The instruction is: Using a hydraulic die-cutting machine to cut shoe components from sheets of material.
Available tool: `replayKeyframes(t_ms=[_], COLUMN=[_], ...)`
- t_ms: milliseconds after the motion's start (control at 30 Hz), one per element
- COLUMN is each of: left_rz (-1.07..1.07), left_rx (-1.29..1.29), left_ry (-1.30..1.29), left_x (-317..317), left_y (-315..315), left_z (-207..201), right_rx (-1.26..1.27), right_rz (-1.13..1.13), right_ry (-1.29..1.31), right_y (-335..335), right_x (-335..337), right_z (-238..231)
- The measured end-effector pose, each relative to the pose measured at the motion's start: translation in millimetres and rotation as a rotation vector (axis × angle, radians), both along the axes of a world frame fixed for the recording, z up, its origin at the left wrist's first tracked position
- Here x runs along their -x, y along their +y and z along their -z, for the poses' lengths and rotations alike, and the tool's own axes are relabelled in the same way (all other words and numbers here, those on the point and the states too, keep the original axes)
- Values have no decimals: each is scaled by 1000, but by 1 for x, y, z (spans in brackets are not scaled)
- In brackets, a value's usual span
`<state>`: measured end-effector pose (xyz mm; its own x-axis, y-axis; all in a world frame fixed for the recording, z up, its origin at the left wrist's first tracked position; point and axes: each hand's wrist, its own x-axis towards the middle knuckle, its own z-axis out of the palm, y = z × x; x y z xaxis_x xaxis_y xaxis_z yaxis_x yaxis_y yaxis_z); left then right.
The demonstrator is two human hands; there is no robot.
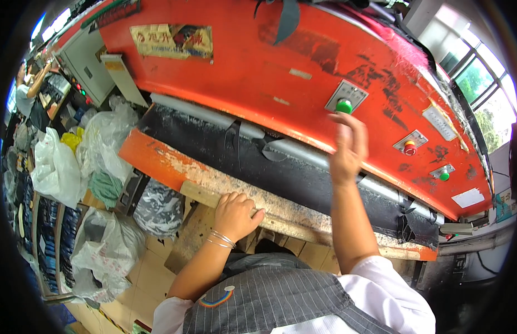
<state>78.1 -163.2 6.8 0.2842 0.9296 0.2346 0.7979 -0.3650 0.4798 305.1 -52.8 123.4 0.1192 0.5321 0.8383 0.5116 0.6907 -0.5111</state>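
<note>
And here's the right hand [347, 153], empty and loosely bent, right up at the green push button [344, 106] on the red machine panel [241, 72]; whether a fingertip touches it, I can't tell! Down below, the left hand [234, 214] lays its fingers over the wooden strip [200, 194] along the near edge, though how firmly it grips is unclear. Between strip and panel stretches the black sheet [292, 172], with a red button [409, 148] farther right
</note>
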Motion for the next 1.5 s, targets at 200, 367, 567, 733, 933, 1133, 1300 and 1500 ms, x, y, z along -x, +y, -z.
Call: replayKeyframes(t_ms=[200,367,567,733,933,1133,1300,1500], left_rz=[45,37,-36,423,105,61,86,28], left_rx=[169,396,152,438,14,-90,-95,-252], left_ry=[1,-54,83,198,-352,-400,-379,-292], left_x=[19,29,27,71,105,95,94,93], left_y=[-26,-7,37,14,54,85,77,88], left_z=[9,-6,48,23,2,49,70,69], right_rx=[386,554,704,1098,1085,695,644,694], right_rz=[-107,4,-54,-4,-201,-259,-368,-220], right_ry=[-312,-661,-721,-112,-405,-885,-963,-605], right_y=[1,-9,-14,-17,-45,-1,22,13], right_x=[43,53,86,59,87,101,109,102], right_z=[39,88,131,116,82,92,128,149])
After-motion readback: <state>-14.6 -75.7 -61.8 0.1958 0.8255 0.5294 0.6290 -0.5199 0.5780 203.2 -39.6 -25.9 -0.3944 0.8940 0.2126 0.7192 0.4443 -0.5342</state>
